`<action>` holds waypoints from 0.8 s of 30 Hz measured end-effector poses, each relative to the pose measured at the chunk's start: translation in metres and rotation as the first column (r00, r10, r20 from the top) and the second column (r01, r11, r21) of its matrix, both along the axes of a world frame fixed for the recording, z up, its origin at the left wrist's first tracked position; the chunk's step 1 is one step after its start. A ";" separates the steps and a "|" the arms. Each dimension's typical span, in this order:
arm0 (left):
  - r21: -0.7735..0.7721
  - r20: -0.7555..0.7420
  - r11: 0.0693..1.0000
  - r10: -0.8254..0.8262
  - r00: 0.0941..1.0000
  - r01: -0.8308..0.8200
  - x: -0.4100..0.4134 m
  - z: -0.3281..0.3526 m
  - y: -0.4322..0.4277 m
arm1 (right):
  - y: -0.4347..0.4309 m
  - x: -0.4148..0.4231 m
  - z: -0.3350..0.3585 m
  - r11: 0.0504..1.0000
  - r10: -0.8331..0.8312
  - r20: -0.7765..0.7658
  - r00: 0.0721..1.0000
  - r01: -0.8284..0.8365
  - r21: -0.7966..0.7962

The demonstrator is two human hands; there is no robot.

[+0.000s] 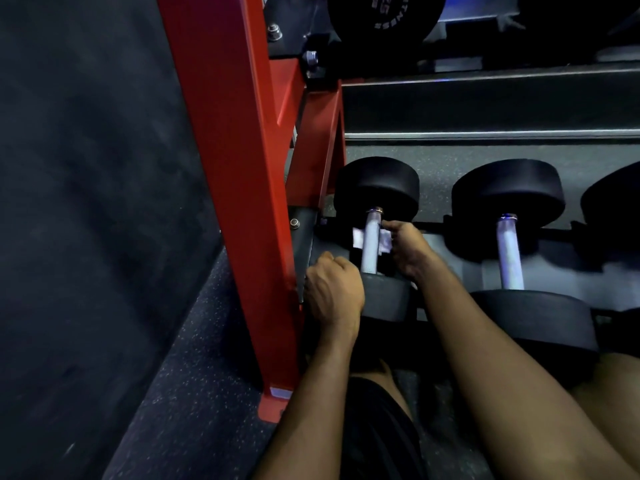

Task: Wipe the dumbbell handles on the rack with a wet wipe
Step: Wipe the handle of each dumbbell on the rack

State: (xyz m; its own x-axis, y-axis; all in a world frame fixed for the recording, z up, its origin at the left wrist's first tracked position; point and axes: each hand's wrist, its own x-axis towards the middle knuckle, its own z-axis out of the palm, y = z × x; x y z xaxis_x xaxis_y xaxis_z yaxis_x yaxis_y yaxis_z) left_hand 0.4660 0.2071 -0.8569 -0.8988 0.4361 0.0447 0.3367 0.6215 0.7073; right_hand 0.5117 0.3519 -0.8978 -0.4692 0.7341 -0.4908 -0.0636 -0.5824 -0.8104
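Observation:
The leftmost black dumbbell (377, 183) lies on the lowest shelf of the red rack (235, 174), its silver handle (371, 242) pointing toward me. A white wet wipe (358, 237) is wrapped under the handle, showing on both sides of it. My right hand (407, 249) pinches the wipe on the handle's right side. My left hand (334, 292) grips the dumbbell's near head (386, 299), fingers curled over its left edge. A second dumbbell with a bare silver handle (509, 252) lies to the right.
The rack's red upright stands right beside my left hand. A third dumbbell (616, 199) shows at the right edge. Above is a dark shelf rail (485, 105) and a black weight plate (384, 15). Speckled rubber floor (180, 393) is below; my knees are under my arms.

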 end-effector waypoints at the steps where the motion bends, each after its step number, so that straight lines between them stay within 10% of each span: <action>1: 0.000 -0.001 1.000 0.001 1.000 -0.001 0.000 0.000 0.000 | -0.001 0.001 0.001 0.999 -0.025 -0.020 0.999 0.025 -0.021; 15: 0.017 0.006 1.000 -0.003 1.000 0.003 0.000 -0.002 0.000 | -0.007 -0.009 0.016 0.992 -0.116 -0.232 0.966 0.102 -0.071; 20: 0.012 0.003 1.000 -0.006 1.000 0.006 0.000 -0.002 0.000 | -0.009 0.007 0.007 0.988 0.019 0.044 0.999 -0.026 0.152; 24: 0.003 -0.001 1.000 -0.006 1.000 0.006 0.000 -0.001 0.000 | -0.004 0.006 0.004 0.987 -0.030 -0.030 0.999 0.035 0.159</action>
